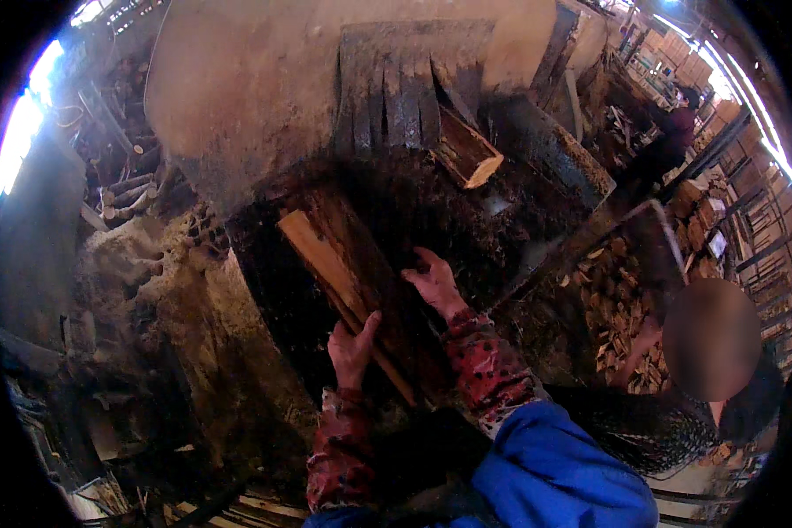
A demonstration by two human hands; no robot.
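beyond the left hand [350, 356], clamped on split wood [322, 261], the far end [297, 226] juts; the right hand [436, 286], fingers apart to its right, could help steady it.

— Count the wearer's bare hands [350, 354].
— Got two: left, right.
— Red patterned sleeves [488, 365]?
— Two as well.
— Other people [660, 431]?
— Made out two.
— Wood blocks [466, 157] under the hanging strips [405, 123]?
— One.
— Piled pieces [620, 321]?
— Too many to count.
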